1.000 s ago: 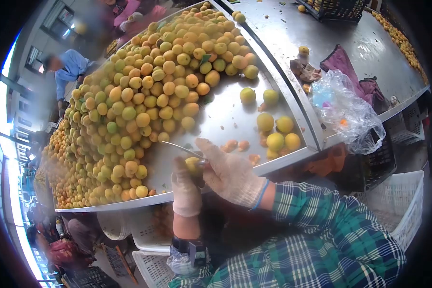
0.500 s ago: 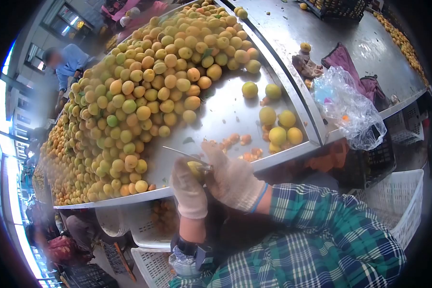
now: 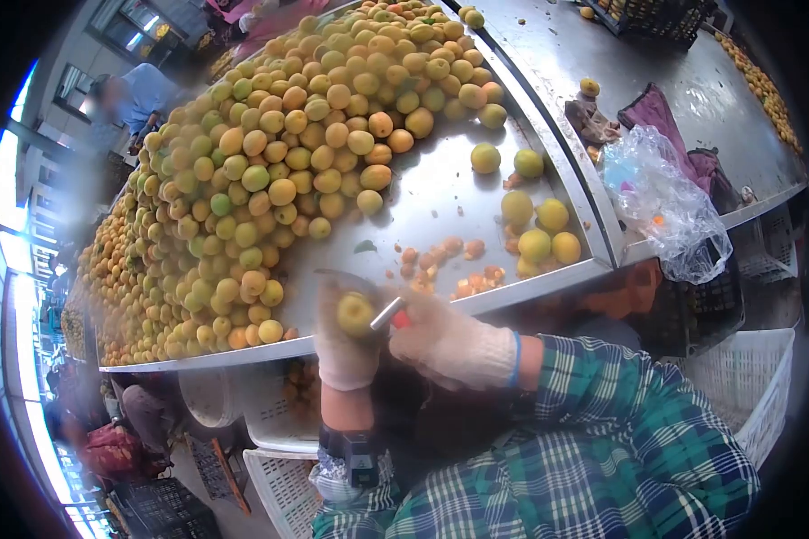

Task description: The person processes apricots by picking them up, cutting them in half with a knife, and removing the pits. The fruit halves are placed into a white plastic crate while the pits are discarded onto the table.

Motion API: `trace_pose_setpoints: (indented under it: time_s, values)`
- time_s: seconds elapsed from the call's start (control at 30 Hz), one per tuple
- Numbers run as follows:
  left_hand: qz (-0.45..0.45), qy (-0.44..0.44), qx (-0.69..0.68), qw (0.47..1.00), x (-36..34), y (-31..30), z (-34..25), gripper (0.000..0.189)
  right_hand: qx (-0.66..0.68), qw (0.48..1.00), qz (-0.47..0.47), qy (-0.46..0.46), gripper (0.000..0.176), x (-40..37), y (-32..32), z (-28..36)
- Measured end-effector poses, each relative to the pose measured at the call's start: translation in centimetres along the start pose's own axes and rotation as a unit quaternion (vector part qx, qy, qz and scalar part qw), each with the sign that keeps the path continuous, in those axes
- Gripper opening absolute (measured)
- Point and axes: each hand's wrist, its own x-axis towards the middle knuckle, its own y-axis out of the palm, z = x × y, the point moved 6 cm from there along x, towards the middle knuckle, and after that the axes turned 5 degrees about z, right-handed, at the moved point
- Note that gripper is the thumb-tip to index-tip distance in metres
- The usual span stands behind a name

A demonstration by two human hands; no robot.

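Observation:
My left hand [image 3: 346, 359], in a pale knit glove, is closed around a yellow-green apricot [image 3: 355, 313] just in front of the table's near edge. Beside it, my right hand [image 3: 458, 346], gloved the same way, grips a small knife [image 3: 387, 313] with a whitish and red handle. The blade is blurred near the left fingers. Beyond both hands, small brownish-orange fruit pieces [image 3: 466, 283] lie on the metal tabletop [image 3: 404, 211]. A large heap of apricots [image 3: 270, 171] spreads over the table to the left. Several loose yellow apricots [image 3: 535, 245] sit in the right corner.
A raised metal rim [image 3: 548, 286] edges the table. To the right lie a clear plastic bag [image 3: 665, 202] and a purple cloth [image 3: 652, 117]. White crates [image 3: 737, 377] stand below, and a black crate [image 3: 652, 18] is at the back. Another person [image 3: 144, 94] is at far left.
The left hand has turned, so the apricot's round face now shows. My right hand has shifted slightly right, and the knife's handle end has come into view as the blade swung.

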Motion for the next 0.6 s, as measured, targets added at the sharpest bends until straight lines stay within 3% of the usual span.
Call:
trace_pose_setpoints:
  time_s: [0.03,0.07,0.1,0.13,0.17,0.23,0.33,0.4,0.6]
  values:
    - [0.021,0.078,0.071,0.994,-0.1,0.0,-0.4,0.041,0.016,1.000,0.007,0.003,0.059,0.4,-0.1,-0.9]
    - [0.020,0.079,0.071,0.994,0.1,0.0,-0.4,0.041,0.015,1.000,0.008,0.003,0.059,1.5,-0.1,-2.5]
    - [0.015,0.029,0.002,0.999,0.7,0.1,0.3,0.046,-0.155,0.967,-0.124,-0.159,0.062,2.2,-1.3,-2.2]
    - [0.010,-0.021,-0.067,0.997,1.0,0.3,0.9,0.050,-0.312,0.863,-0.248,-0.310,0.064,1.2,-1.4,-1.0]
    - [0.068,-0.028,-0.078,0.994,0.5,1.9,0.5,0.058,-0.314,0.862,-0.247,-0.312,0.064,0.8,-1.4,-0.4]
    - [0.054,-0.044,-0.101,0.992,0.3,2.1,0.4,0.060,-0.329,0.897,-0.235,-0.177,0.068,0.0,-1.5,-0.1]
    - [0.046,-0.067,-0.117,0.990,0.1,2.6,0.0,0.064,-0.357,0.898,-0.233,-0.109,0.062,-0.4,-1.3,0.4]
    - [-0.004,-0.038,-0.096,0.995,0.1,2.5,-0.3,0.066,-0.367,0.893,-0.234,-0.111,0.062,-0.5,-1.2,0.5]
    - [0.004,-0.019,-0.060,0.998,-0.1,2.7,-0.7,0.065,-0.431,0.858,-0.246,-0.133,0.059,-0.4,-0.8,0.5]
